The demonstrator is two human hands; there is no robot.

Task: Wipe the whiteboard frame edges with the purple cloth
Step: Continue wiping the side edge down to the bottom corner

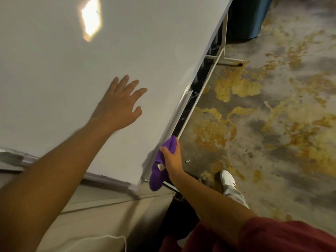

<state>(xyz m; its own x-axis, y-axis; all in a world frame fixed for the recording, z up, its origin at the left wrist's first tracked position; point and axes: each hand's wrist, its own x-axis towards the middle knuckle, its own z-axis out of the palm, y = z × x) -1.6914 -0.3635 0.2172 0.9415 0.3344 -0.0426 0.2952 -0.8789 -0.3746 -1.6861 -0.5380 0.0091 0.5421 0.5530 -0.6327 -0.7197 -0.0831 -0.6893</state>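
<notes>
A large whiteboard point(72, 57) fills the upper left, tilted in the view. Its pale metal frame edge point(179, 106) runs diagonally from top right down to a corner point(135, 186) near the bottom centre. My left hand point(118, 104) lies flat on the board face, fingers spread, holding nothing. My right hand point(172, 157) grips a purple cloth point(163, 160) and presses it against the lower frame edge, close to the corner. Part of the cloth hangs below my hand.
A marker tray rail point(200, 95) runs beside the frame edge. The board's stand foot point(231, 60) rests on a stained concrete floor point(272, 124). A dark bin point(245, 17) stands at top right. My white shoe point(228, 180) is near the corner.
</notes>
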